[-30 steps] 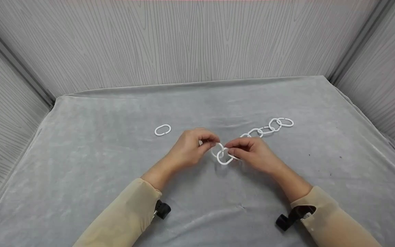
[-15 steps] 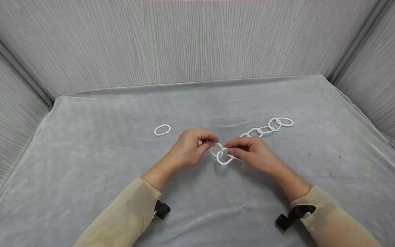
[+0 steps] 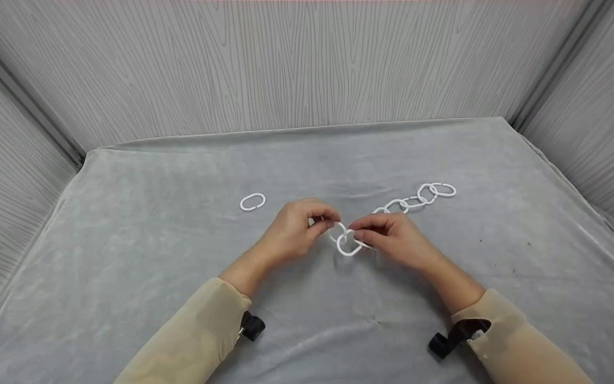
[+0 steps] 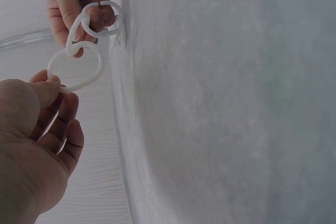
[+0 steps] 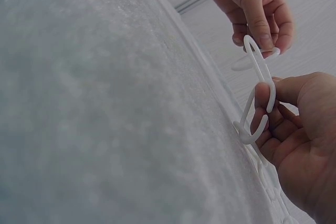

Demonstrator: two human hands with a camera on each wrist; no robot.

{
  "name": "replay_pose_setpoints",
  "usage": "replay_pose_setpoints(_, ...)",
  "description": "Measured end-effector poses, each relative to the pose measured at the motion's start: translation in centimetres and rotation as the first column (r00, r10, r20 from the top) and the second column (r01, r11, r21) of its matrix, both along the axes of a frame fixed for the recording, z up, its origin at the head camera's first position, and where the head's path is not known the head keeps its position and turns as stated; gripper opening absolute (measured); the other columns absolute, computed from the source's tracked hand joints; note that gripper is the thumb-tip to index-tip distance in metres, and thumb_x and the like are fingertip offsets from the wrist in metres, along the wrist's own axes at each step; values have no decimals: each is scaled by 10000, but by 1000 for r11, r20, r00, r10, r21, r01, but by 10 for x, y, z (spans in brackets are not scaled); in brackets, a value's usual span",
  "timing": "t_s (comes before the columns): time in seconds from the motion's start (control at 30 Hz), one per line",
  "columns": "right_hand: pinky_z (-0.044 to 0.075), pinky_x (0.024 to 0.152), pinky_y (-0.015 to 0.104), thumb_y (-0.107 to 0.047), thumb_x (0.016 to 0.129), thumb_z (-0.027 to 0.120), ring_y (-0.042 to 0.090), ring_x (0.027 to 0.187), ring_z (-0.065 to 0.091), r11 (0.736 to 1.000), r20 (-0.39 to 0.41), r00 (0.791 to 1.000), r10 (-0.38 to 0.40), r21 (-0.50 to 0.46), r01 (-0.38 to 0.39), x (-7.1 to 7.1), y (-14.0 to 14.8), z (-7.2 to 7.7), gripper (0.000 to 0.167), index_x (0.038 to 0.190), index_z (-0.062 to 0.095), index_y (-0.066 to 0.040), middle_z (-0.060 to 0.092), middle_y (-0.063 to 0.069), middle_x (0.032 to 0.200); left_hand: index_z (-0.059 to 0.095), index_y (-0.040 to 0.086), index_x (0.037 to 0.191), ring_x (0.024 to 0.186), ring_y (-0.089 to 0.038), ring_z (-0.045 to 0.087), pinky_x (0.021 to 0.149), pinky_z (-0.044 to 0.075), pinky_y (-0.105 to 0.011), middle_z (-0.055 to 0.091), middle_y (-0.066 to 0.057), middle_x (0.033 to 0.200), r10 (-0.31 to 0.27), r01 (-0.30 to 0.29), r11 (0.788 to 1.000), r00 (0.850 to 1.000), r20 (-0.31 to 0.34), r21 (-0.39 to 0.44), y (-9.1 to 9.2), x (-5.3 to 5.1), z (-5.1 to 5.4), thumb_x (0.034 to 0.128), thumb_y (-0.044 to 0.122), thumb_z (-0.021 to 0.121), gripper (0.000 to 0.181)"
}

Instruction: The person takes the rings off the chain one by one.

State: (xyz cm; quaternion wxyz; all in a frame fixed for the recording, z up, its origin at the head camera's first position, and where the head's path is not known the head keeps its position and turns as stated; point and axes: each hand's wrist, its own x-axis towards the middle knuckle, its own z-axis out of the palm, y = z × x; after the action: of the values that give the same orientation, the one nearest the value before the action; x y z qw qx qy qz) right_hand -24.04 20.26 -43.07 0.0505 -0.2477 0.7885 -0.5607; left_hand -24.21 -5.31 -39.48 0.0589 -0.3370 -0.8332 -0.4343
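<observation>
The left hand pinches a white oval ring between thumb and fingers. That ring passes through a second white ring, which the right hand pinches near its upper part. In the right wrist view, a third ring with a gap in it hangs by the fingers of the right hand. Behind the right hand, a chain of linked white rings lies on the cloth, partly hidden by that hand. The two hands are close together but apart.
A single white ring with a small gap lies on the grey cloth, left of and beyond the left hand. Grey wood-patterned panels stand behind and at both sides. Black wrist devices sit at both sleeves.
</observation>
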Motion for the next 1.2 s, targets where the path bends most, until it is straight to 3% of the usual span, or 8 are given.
replay_pose_setpoints(0.2,549,740,199,-67,1002,728,86,866,688,1000,5,1000,6,-4,-6,0,0,1,175,1144,792,13,761,209,1077,804,50,993,940,-174,681,859,557,-365,757,-22,983,6,-7,1000,1000,-22,-20,0,-1,0,970,-37,705,134)
replay_pose_setpoints(0.43,552,748,199,-62,999,729,89,876,690,1000,0,1000,5,0,-5,0,1,0,174,1143,793,12,764,200,1070,803,58,988,941,-182,686,861,567,-400,759,-32,983,8,-9,1000,999,-47,-29,1,-1,-1,966,-38,706,139)
replay_pose_setpoints(0.6,553,755,201,-53,1001,722,93,886,692,1000,0,1000,14,-4,-14,0,1,-1,176,1149,791,15,762,208,1081,806,77,992,947,-172,690,861,558,-350,760,-22,992,16,-19,999,998,-68,-42,1,-1,-2,967,-19,721,130)
replay_pose_setpoints(0.97,556,778,205,-65,997,734,102,911,698,1000,-1,1000,1,11,-1,0,0,0,175,1146,796,3,769,186,1081,806,62,1000,958,-179,691,870,554,-347,761,-30,1002,36,-38,999,997,-64,-23,-1,-2,-2,972,-17,722,119)
replay_pose_setpoints(1.2,551,762,197,-69,986,748,93,884,694,999,3,1000,-23,27,23,0,0,-1,175,1139,799,0,776,168,1061,806,50,1024,924,-201,675,843,559,-404,754,-50,994,86,-85,996,994,-63,23,-8,-4,-3,986,0,718,108)
